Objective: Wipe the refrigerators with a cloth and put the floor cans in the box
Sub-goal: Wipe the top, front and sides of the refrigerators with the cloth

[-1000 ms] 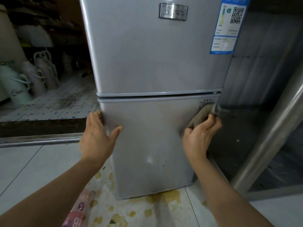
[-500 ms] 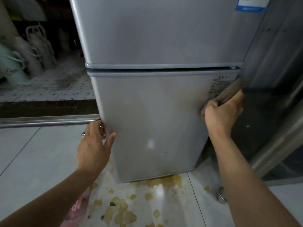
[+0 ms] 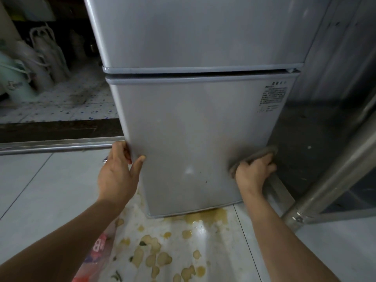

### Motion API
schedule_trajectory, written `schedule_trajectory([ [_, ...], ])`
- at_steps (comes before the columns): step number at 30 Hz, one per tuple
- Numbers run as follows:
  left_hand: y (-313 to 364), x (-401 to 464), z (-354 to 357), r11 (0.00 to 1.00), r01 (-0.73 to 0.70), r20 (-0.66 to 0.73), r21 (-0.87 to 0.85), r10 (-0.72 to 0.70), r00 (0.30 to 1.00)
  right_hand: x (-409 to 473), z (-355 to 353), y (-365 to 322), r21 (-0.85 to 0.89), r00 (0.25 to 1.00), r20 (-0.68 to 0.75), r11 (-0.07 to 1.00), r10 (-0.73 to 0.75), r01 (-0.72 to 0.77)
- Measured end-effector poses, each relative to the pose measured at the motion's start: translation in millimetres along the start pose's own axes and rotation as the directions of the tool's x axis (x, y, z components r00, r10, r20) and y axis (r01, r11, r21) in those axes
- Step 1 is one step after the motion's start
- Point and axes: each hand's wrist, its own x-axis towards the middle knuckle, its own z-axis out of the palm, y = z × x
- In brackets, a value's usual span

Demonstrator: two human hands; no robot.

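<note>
A small silver two-door refrigerator (image 3: pixel 195 123) stands on the floor in front of me. My left hand (image 3: pixel 116 171) grips the left edge of its lower door, thumb on the front face. My right hand (image 3: pixel 254 171) presses a grey-brown cloth (image 3: pixel 262 152) against the lower right edge of the same door. A printed label (image 3: pixel 273 96) sits at the door's upper right. No cans or box are in view.
Yellowish stains and a transparent plastic sheet (image 3: pixel 162 247) cover the white floor tiles under the fridge. A steel pole (image 3: pixel 333 169) slants at the right beside a dark metal panel. A metal door track (image 3: pixel 53 146) crosses the left; pale jugs (image 3: pixel 40 58) stand beyond.
My right hand slid the cloth down the door's right edge from near the label to the lower part. My left hand shifted lower along the left edge. The view tilted downward.
</note>
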Motion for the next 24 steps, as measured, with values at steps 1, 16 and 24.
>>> schedule_trajectory([
  [1, 0.2, -0.3, 0.0, 1.0, 0.001, -0.003, -0.003, -0.001, 1.0, -3.4, -1.8, -14.6, 0.047, 0.993, -0.062, 0.994, -0.095, 0.098],
  [16, -2.2, -2.1, 0.4, 0.998, 0.017, 0.002, -0.053, -0.017, 1.0, -77.0, 47.5, 14.7, -0.008, 0.995, 0.089, 0.999, 0.05, -0.05],
  [24, -16.6, -16.0, 8.4, 0.999, 0.037, 0.134, -0.035, -0.032, 0.991, -91.9, 48.6, -44.2, 0.02, 0.905, -0.139, 0.912, -0.403, 0.409],
])
